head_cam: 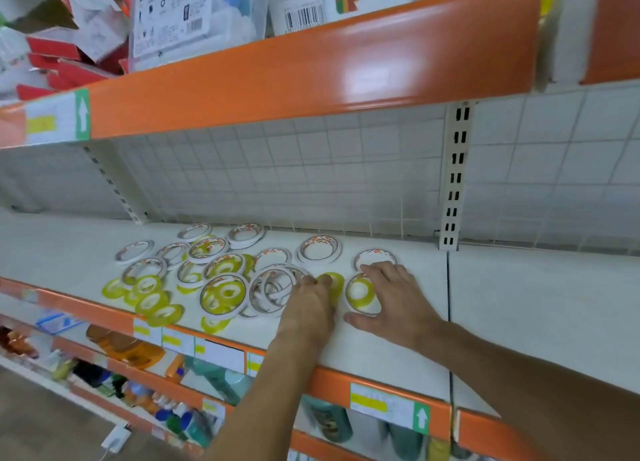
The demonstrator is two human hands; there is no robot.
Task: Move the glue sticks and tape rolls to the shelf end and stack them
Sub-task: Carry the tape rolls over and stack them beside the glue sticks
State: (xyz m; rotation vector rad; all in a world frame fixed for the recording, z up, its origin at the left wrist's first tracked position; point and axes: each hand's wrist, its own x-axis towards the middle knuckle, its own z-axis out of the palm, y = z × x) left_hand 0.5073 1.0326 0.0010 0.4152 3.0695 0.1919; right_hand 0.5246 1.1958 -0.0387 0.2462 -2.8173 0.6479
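At nine o'clock in the view, red and white boxes lie jumbled on the upper shelf, behind its orange edge strip. Below, on the white shelf, a scatter of tape rolls lies flat across the left and middle, some overlapping; the small yellow rolls bunch toward the front edge at eight o'clock, and the wider white-rimmed rolls sit farther back. Just right of the scatter's centre, the left hand reaches in from six o'clock, fingers curled with their tips on a yellow roll; whether they truly pinch it or only press it cannot be told. Beside it, toward three o'clock, the right hand lies spread wide, fingers straight and thumb out, arched round another yellow-ringed roll and touching its far rim. A white-rimmed roll lies just behind those fingers. Farther right, a slotted upright stands against the wire-grid back panel, with bare shelf past the seam. Lower shelves at seven o'clock hold blurred bottles.
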